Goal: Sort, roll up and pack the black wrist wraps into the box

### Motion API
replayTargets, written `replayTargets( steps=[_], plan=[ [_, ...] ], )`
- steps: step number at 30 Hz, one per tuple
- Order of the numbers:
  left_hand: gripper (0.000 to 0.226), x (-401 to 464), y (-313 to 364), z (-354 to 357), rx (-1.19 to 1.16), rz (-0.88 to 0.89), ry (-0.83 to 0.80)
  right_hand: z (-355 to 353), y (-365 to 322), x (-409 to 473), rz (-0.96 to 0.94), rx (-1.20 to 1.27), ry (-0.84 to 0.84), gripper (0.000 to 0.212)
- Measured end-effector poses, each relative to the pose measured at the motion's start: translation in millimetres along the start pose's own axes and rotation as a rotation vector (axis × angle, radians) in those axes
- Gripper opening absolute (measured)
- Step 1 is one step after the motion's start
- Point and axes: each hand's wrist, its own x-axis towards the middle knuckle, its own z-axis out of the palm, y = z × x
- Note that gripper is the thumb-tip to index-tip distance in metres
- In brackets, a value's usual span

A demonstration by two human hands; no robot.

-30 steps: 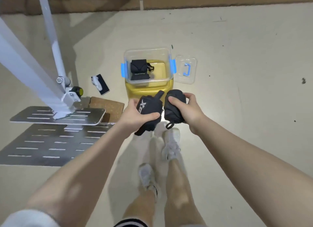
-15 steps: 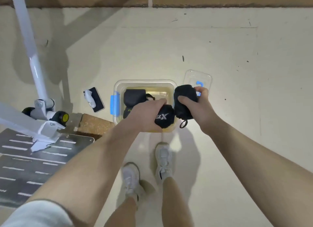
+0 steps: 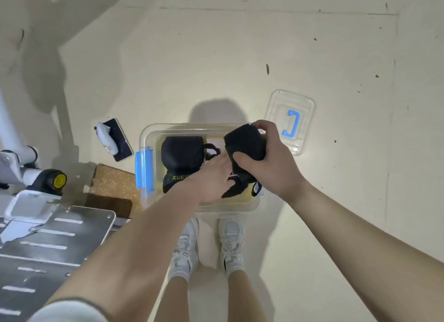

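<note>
A clear plastic box with a blue latch stands on the floor in front of my feet. Two rolled black wrist wraps lie in its left half: a plain roll at the back and one with green lettering in front. My left hand reaches into the box, palm down and fingers fairly straight, lying on a third black wrap that it mostly hides. My right hand grips a rolled black wrap just above the box's right side.
The clear lid with a blue handle lies on the floor right of the box. A phone with a white object on it lies to the left. Also left are a cork block, a slotted metal plate and a white stand.
Both hands have come down over the box. My left hand has lowered its wrap into the box and flattened on it. My right hand has carried its roll over the box's right side.
</note>
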Motion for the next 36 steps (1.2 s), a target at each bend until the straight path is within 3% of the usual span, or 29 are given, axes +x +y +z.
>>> replayTargets(
  steps=[2, 4, 7, 10, 12, 14, 17, 22, 25, 29, 32, 36],
  plan=[
    [0.04, 0, -5, -6, -0.069, -0.012, 0.03, 7, 3, -5, -0.061, -0.085, 0.027, 0.067],
    [0.039, -8, -9, -11, 0.021, -0.009, 0.112, 15, 6, -10, -0.107, -0.214, 0.044, 0.076],
    [0.039, -29, -9, -10, 0.326, -0.087, 0.233, 27, 5, -11, -0.188, -0.497, -0.031, 0.074],
    [0.028, -45, -15, 3, 0.264, -0.17, 0.355, 42, -1, 0, -0.397, -0.751, -0.11, 0.073],
    [0.029, -46, -22, 8, 0.19, -0.258, 0.339, 53, 0, 14, -0.551, -0.965, -0.045, 0.072],
    [0.04, -44, -30, 17, 0.158, -0.264, 0.278, 59, 7, 26, -0.587, -1.131, 0.011, 0.069],
    [0.043, -40, -41, 22, 0.16, -0.207, 0.265, 58, 27, 30, -0.583, -1.378, 0.129, 0.045],
    [0.042, -39, -40, 25, 0.241, -0.169, 0.277, 78, 38, 42, -0.421, -1.492, 0.085, 0.043],
    [0.046, -40, -40, 18, 0.263, -0.125, 0.301, 87, 44, 49, -0.268, -1.36, 0.131, 0.053],
    [0.089, -47, -53, 16, 0.43, -0.07, 0.471, 81, 63, 32, -0.309, -1.114, 0.117, 0.054],
    [0.128, -49, -57, 7, 0.615, -0.253, 0.337, 85, 69, 14, -0.231, -1.069, -0.024, 0.08],
    [0.13, -44, -60, 16, 0.649, -0.263, 0.269, 99, 72, 22, -0.02, -1.147, -0.137, 0.082]
  ],
)
